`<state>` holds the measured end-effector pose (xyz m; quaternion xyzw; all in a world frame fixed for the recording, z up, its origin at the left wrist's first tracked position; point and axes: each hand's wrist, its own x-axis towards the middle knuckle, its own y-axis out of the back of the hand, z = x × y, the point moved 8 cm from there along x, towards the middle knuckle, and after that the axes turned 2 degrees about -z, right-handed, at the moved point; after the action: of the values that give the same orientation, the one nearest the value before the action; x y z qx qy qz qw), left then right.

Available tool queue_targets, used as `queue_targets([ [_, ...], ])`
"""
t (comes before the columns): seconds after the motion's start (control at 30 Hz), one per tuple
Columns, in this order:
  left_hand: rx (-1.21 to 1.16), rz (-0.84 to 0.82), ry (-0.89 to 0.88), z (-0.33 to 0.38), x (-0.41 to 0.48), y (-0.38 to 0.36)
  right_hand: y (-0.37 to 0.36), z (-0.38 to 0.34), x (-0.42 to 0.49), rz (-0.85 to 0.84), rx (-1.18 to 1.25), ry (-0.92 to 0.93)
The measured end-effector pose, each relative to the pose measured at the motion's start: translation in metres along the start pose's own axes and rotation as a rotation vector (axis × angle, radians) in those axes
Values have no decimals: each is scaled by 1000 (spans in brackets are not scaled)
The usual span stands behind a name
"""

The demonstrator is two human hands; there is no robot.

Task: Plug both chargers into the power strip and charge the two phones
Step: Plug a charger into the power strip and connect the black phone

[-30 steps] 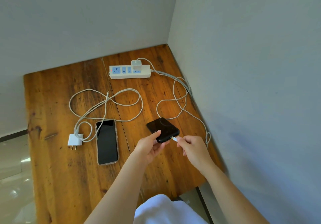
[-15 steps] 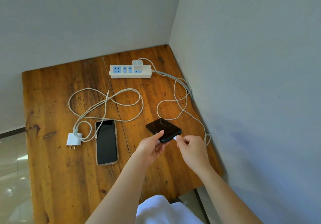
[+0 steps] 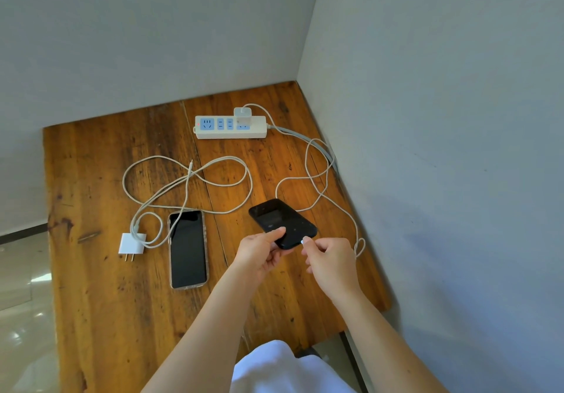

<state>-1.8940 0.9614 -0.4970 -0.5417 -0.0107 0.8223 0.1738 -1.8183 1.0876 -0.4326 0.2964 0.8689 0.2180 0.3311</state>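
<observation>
The black phone (image 3: 282, 223) is held lifted off the counter (image 3: 100, 316) near its right side, tilted, with the near short edge turned toward the person; this seems to be done so that the charging port faces the incoming connector. The near left corner of the phone is pinched by the left hand (image 3: 259, 254), thumb on the glass and fingers underneath, which steadies the body against the push of insertion. The white cable tip (image 3: 304, 240) is clamped between thumb and fingertips of the right hand (image 3: 331, 260) and is pressed to the phone's near edge; whether it is fully seated cannot be told. From that hand the white cable (image 3: 317, 179) is led in loose loops back along the wall to the plugged-in charger (image 3: 242, 115), which is seated in the rightmost socket of the power strip (image 3: 230, 126) at the back of the counter, so slack is left for handling.

The second phone (image 3: 188, 249) is laid flat, screen up, left of the hands. Just beside it the second charger (image 3: 131, 243) is lying unplugged with its prongs toward the near edge, and its coiled cable (image 3: 189, 185) is spread between that phone and the strip. By this reckoning, about half of the task remains
</observation>
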Motion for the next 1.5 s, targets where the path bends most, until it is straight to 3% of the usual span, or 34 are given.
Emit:
queue_targets([
  [0.2, -4, -11, -28, 7, -4, 1, -4, 6, 6, -35, 64, -38],
  [0.43, 108, -167, -134, 15, -14, 2, 6, 25, 19, -53, 269, -253],
  [0.63, 235, -320, -170, 18, -23, -2, -4, 8, 18, -328, 504, -134],
  [0.93, 171, -453, -139, 11, -25, -1, -6, 21, 15, -344, 551, -91],
  [1.5, 77, -450, -133, 7, -22, 2, -10, 25, 17, -378, 638, -79],
])
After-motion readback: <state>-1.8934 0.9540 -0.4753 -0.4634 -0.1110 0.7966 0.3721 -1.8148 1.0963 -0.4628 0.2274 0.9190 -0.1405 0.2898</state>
